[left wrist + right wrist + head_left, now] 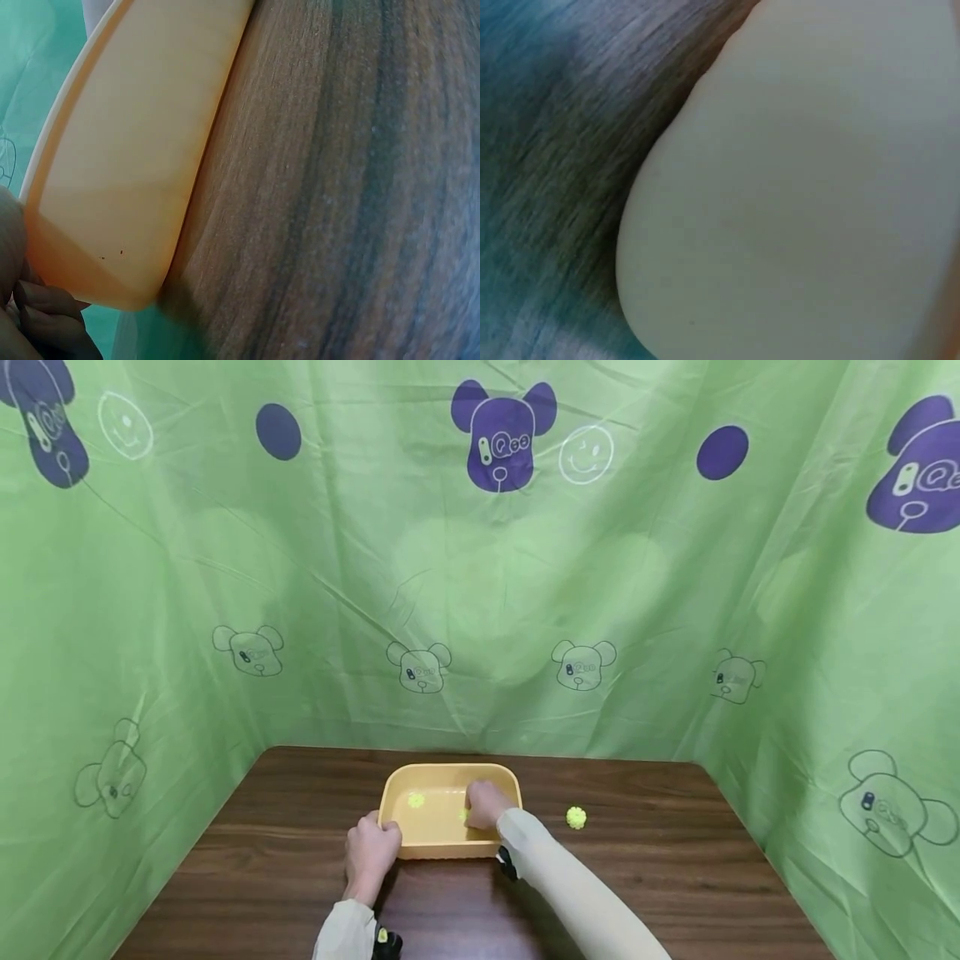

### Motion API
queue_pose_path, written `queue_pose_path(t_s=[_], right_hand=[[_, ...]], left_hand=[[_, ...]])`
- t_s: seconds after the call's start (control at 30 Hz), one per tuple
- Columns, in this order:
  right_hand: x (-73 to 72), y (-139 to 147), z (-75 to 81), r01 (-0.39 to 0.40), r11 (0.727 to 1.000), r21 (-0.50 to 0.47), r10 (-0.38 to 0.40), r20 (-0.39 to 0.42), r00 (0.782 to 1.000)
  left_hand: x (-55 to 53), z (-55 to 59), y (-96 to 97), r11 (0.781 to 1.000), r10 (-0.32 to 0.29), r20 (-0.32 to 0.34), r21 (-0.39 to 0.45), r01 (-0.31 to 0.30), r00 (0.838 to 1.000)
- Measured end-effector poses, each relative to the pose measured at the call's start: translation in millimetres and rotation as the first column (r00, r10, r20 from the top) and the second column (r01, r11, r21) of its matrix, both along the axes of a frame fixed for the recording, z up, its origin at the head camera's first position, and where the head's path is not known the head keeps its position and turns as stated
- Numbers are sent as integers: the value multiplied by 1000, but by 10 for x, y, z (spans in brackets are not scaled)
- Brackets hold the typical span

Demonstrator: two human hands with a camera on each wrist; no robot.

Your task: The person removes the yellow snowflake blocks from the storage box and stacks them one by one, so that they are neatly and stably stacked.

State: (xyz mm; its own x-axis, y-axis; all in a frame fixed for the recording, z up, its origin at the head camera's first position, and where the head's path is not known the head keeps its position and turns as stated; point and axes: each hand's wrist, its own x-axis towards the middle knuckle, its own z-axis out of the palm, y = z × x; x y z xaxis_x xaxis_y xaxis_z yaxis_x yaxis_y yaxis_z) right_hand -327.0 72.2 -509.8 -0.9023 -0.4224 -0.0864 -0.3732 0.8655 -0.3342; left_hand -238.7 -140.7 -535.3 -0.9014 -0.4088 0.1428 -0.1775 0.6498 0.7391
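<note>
A shallow yellow tray (450, 852) with rounded corners lies on the table. My left hand (372, 847) grips its near left corner, the thumb over the rim; in the left wrist view, fingers (52, 315) curl at the tray's end beside its outer wall (142, 150). Inside the tray, toward its right side, my right hand (487, 804) is curled and pinches a small yellow-green flower-shaped piece (463, 815), mostly hidden by the hand. A similar flower-shaped piece (416, 800) rests on the tray's floor at the left. The right wrist view is filled by the tray's pale outer wall (795, 195); no fingers show there.
Another yellow-green flower-shaped piece (576, 817) lies on the dark wooden table (645, 860), right of the tray. Green printed curtains (510, 577) hang behind the table and along both sides. Dark wrist devices (387, 943) are strapped at the sleeves.
</note>
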Motion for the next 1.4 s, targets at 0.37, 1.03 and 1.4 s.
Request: queue_pose_path(t_s=[0.37,1.03,1.4], right_hand=[[6,167,176,-99,953,-288,80,-77,994],[-143,1577,366,305,758,-576,-246,180,952],[-66,2017,244,382,753,-536,-296,242,924]], left_hand=[[-17,-28,-10,1000,22,7,-1,-22,1000],[13,18,-12,999,31,-7,-24,-31,1000],[46,3,54,999,25,4,-21,-25,1000]])
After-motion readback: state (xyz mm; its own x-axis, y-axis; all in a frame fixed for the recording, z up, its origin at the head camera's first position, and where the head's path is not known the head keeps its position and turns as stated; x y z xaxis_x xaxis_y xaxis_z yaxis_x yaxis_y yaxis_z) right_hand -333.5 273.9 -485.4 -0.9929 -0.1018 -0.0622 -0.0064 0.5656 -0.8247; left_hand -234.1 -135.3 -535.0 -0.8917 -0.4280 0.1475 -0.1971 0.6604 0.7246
